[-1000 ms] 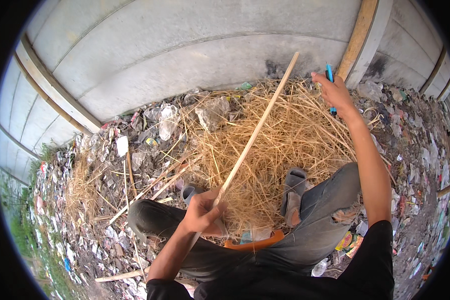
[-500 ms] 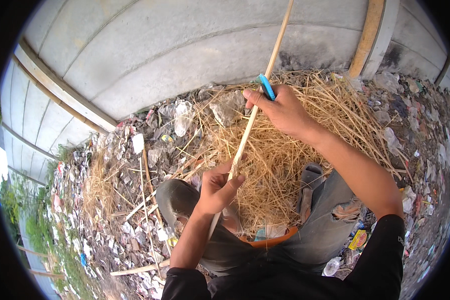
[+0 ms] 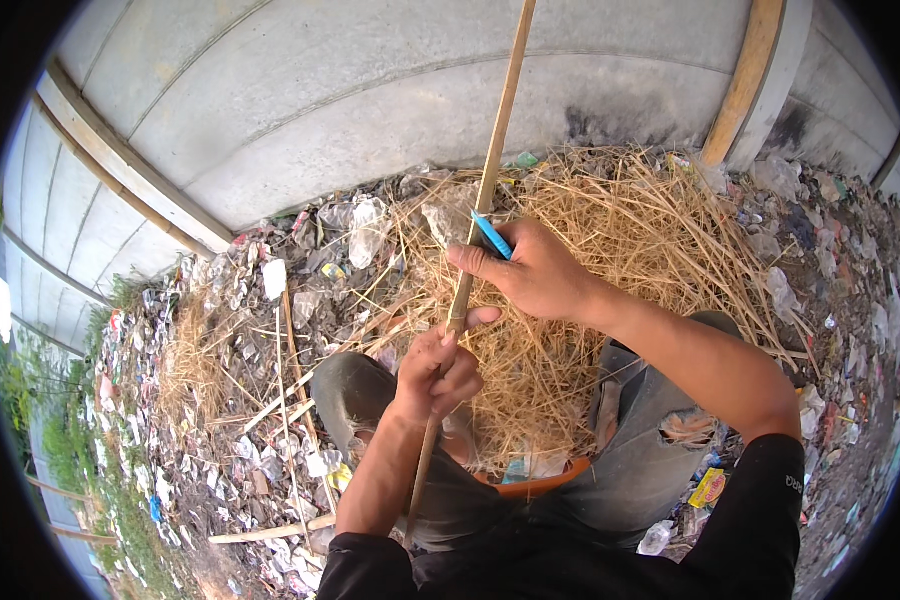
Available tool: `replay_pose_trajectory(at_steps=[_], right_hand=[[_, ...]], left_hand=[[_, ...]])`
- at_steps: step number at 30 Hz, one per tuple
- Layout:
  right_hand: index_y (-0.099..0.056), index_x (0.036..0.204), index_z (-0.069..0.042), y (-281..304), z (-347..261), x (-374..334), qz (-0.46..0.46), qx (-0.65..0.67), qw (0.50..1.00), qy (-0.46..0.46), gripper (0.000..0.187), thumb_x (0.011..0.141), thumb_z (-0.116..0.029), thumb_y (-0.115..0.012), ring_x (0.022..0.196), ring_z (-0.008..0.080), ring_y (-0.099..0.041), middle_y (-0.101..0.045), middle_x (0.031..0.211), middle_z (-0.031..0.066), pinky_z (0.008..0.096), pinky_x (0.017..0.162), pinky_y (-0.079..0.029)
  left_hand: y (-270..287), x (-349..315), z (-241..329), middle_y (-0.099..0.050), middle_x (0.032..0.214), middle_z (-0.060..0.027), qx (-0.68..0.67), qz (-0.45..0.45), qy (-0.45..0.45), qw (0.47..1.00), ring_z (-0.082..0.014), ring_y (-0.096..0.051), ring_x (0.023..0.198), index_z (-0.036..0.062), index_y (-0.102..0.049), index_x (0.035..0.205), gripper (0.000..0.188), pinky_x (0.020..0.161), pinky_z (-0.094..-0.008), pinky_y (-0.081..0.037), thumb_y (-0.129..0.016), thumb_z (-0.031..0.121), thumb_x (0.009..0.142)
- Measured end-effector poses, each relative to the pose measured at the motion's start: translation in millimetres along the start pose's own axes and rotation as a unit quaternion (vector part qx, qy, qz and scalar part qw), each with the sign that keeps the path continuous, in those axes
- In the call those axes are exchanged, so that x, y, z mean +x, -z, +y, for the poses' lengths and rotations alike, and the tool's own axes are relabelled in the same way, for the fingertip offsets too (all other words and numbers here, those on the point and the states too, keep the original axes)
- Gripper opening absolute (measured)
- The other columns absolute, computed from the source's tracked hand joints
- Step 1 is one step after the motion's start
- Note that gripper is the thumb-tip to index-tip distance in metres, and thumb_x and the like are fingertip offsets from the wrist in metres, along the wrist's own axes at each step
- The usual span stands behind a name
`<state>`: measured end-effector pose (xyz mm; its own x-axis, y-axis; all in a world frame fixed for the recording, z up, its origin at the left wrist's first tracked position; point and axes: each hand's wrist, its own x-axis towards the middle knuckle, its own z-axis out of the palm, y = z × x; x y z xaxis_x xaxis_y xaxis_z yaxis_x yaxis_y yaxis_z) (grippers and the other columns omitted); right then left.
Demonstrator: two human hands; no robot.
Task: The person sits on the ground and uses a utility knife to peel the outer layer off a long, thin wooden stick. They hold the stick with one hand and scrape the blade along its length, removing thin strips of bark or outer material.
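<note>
A long, pale bamboo strip [image 3: 499,130] slants from near my lap up past the upper edge of the view. My left hand [image 3: 434,376] is closed round its lower part, with one digit sticking out to the right. Higher up, my right hand [image 3: 542,268] grips a blue cutter knife [image 3: 491,236] against the strip, the thumb lying across the wood. The knife's blade is hidden by the hand and the strip. Beneath both hands spreads a heap of straw-coloured shavings [image 3: 545,375].
My bent knees [image 3: 355,395] flank the shavings, and something orange [image 3: 535,487] lies between my legs. More bamboo strips [image 3: 270,533] lie at the left on litter-covered ground [image 3: 195,470]. A grey panel wall [image 3: 370,90] stands ahead, with a wooden post [image 3: 743,85].
The strip has turned and stands more upright, its top further left. My right hand has come down and left, nearer my left hand, whose grip has shifted.
</note>
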<state>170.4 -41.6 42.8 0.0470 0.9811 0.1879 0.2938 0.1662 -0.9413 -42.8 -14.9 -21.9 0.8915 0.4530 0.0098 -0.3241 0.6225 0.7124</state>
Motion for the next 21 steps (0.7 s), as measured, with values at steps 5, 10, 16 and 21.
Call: replay_pose_trajectory(at_steps=[5, 10, 16, 21], right_hand=[[-0.058, 0.064, -0.010, 20, 8, 2, 0.087, 0.034, 0.995, -0.020, 0.047, 0.100, -0.039, -0.065, 0.048, 0.0060, -0.040, -0.045, 0.051, -0.0045, 0.0304, 0.046, -0.030], [-0.059, 0.067, -0.009, 29, -4, -11, 0.029, -0.211, 0.976, -0.047, 0.054, 0.098, -0.054, -0.063, 0.048, 0.0092, -0.038, -0.043, 0.052, -0.0048, 0.0327, 0.046, -0.030], [-0.064, 0.071, 0.001, 14, -15, -43, -0.011, -0.392, 0.920, -0.032, 0.029, 0.085, -0.024, -0.065, 0.057, 0.0373, -0.065, -0.061, 0.059, 0.0210, 0.0471, 0.057, -0.052], [-0.065, 0.070, 0.001, 8, 12, -43, 0.006, -0.424, 0.905, -0.004, 0.016, 0.080, -0.010, -0.064, 0.052, 0.0348, -0.063, -0.060, 0.057, 0.0193, 0.0462, 0.054, -0.051]], left_hand=[[-12, 5, -2, -0.030, 0.053, 0.0069, 0.025, 0.011, 0.007, 1.000, -0.0042, -0.023, 0.040, 0.0042, -0.036, 0.154, 0.062, 0.040, -0.0205, -0.022, -0.049, 0.043, 0.107], [-12, 4, -8, -0.029, 0.058, 0.0081, 0.081, 0.069, -0.034, 0.994, -0.0034, -0.025, 0.046, 0.0145, -0.031, 0.159, 0.057, 0.042, -0.0196, -0.024, -0.050, 0.030, 0.108], [-10, 6, -12, -0.027, 0.060, 0.0087, 0.086, 0.060, -0.045, 0.994, -0.0032, -0.024, 0.047, 0.0156, -0.030, 0.160, 0.055, 0.044, -0.0202, -0.023, -0.049, 0.024, 0.108], [-18, 12, -19, -0.025, 0.060, 0.0098, 0.116, 0.055, -0.050, 0.990, -0.0031, -0.023, 0.046, 0.0138, -0.029, 0.160, 0.056, 0.044, -0.0215, -0.023, -0.049, 0.022, 0.109]])
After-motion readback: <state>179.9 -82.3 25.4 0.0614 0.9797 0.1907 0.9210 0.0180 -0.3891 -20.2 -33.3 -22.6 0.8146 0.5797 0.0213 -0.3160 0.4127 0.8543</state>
